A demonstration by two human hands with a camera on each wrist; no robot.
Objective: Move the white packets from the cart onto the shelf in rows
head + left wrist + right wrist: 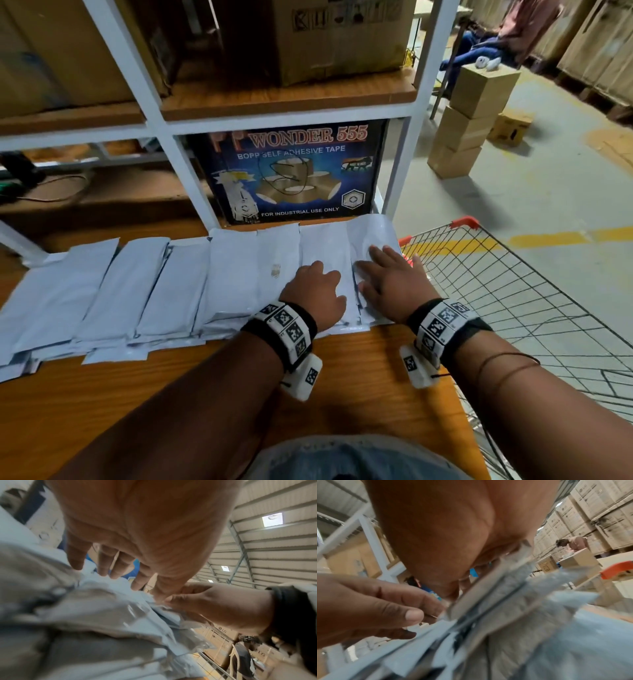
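We have the white packets laid side by side in one overlapping row on the wooden shelf, just in front of the tape box. The last packet sits at the row's end nearest the cart, its far corner hanging past the shelf edge. Our right hand lies flat on it, fingers spread and gripping nothing. Our left hand rests on the neighbouring packets, fingers loosely bent, pressing rather than holding. No packets show in the part of the cart basket we can see, so we judge the unloading nearly done. The risk we see is at the overhanging end: pushing sideways toward the cart could slide the slick top packet off the shelf, and pressing unevenly may skew the overlapped row.
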